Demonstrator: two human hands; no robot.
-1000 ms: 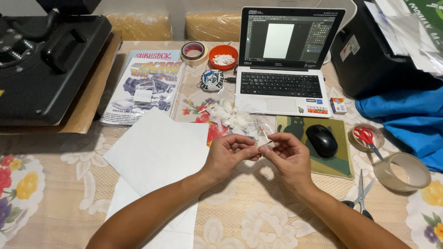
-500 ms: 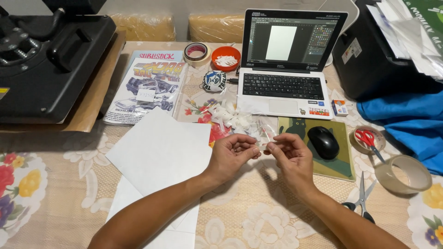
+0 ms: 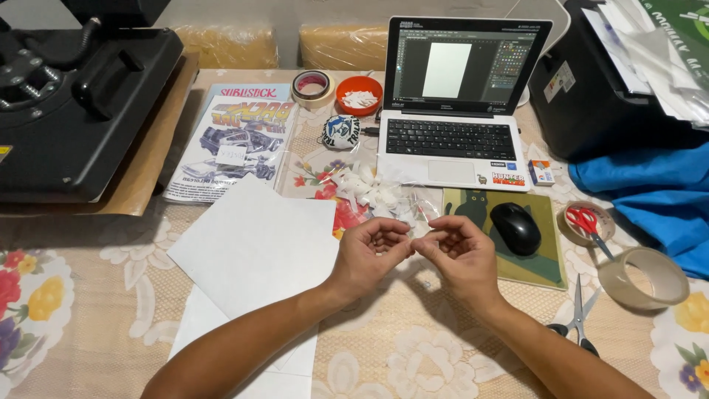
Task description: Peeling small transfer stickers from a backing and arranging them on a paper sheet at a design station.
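Two hands meet over a floral tablecloth [image 3: 443, 347] — the left hand [image 3: 369, 255] and right hand [image 3: 458, 255] curl fingertip to fingertip, pinching a small clear wrapper [image 3: 415, 240], barely visible — just near of scattered white scraps [image 3: 373, 191], with a mouse [image 3: 515, 227] to the right.

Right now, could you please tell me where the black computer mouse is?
In the head view, the black computer mouse sits on the green mouse pad, just right of the right hand and below the laptop.
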